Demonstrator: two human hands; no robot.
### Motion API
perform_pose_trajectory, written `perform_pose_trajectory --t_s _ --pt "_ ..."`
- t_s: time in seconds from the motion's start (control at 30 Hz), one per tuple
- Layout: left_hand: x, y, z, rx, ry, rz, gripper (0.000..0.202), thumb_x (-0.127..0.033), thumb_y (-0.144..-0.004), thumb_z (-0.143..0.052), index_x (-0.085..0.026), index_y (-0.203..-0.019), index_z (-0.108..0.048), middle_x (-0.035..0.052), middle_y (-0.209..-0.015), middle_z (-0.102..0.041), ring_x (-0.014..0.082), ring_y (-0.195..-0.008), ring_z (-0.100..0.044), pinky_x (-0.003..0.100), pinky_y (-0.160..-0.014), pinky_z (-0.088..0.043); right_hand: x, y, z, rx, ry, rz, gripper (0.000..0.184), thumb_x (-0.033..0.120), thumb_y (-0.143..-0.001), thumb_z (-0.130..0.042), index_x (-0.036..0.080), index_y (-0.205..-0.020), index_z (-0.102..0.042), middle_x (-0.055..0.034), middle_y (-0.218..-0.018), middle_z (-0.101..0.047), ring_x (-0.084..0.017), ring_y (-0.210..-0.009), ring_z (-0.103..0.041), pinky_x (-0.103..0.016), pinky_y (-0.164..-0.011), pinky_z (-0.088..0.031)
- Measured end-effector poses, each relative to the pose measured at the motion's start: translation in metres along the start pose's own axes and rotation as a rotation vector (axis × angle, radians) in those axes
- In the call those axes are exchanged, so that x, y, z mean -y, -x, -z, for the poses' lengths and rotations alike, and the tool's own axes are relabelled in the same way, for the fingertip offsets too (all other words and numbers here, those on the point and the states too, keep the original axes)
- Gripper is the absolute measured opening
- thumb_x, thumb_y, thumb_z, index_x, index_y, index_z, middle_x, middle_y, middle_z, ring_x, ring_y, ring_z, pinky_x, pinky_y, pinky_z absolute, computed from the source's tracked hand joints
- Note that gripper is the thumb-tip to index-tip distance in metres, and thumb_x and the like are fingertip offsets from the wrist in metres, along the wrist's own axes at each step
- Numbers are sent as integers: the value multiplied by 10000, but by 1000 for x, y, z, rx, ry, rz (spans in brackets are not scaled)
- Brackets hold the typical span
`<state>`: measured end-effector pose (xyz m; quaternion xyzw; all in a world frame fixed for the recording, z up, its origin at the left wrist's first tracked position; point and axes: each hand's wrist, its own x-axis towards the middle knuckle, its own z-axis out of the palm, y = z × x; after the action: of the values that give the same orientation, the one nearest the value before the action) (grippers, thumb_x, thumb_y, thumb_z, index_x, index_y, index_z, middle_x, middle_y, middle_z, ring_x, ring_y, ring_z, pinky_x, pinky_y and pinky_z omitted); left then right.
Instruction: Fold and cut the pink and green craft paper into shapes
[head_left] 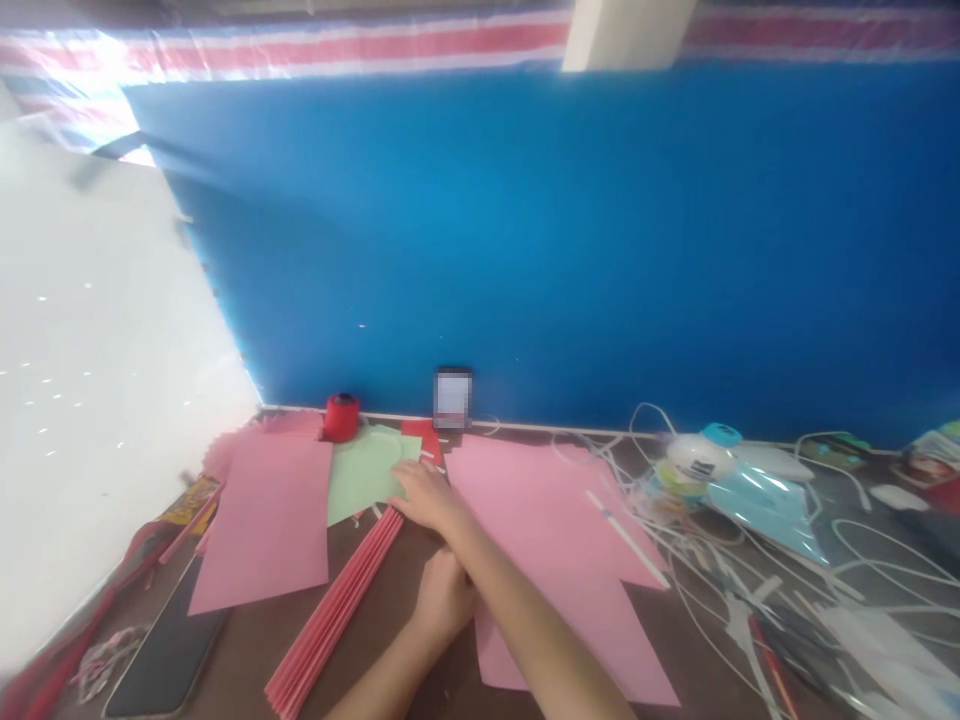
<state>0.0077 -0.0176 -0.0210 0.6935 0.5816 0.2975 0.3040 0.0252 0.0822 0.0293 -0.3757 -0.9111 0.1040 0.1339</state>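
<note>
A pleated pink paper (pixel 337 612), folded into a narrow bundle, lies slantwise on the brown table in front of me. My right hand (pixel 425 494) reaches across from the right, its fingers stretched over the edge of the light green paper (pixel 367 470). Its lower fingertips are at the top end of the pleated bundle; whether they press on it I cannot tell. Beneath my right forearm, my left hand (pixel 444 592) is closed, and whatever it may hold is hidden. Flat pink sheets (pixel 525 520) lie right of both hands, with another pink sheet (pixel 270 520) to the left.
A red tape roll (pixel 342 418) and a small framed device (pixel 452 400) stand against the blue board (pixel 540 230). A dark phone (pixel 169 645) lies at lower left, partly under paper. Tangled white cords (pixel 697 550), a blue plastic packet (pixel 772 505) and a red pen (pixel 772 665) clutter the right.
</note>
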Motion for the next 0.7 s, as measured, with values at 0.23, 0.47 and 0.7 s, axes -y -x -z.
perform_pose_trajectory --t_s 0.23,0.47,0.7 --pt "1 0 0 -11 58 -7 141 -93 -606 -466 -147 -660 -584 48 -701 -636 177 -631 -566 245 -556 -345 -15 14 -16 -92 -131 -8 401 325 -752 -590 170 -1119 -542 -93 -1102 -610 -245 -1028 -535 -362 -900 -359" --pt "2 0 -1 -12 38 -33 127 -80 -609 -466 -126 -607 -584 59 -661 -646 165 -582 -551 241 -537 -336 -11 14 -17 -72 -39 92 265 344 -743 -598 145 -919 -594 -92 -916 -647 -222 -878 -576 -348 -827 -379" --pt "3 -1 -1 -45 73 -50 159 -45 -580 -439 -117 -576 -580 55 -607 -629 160 -559 -537 238 -519 -324 -9 12 -20 -70 90 158 137 238 -766 -538 149 -688 -607 -64 -714 -656 -185 -717 -588 -334 -855 -366"
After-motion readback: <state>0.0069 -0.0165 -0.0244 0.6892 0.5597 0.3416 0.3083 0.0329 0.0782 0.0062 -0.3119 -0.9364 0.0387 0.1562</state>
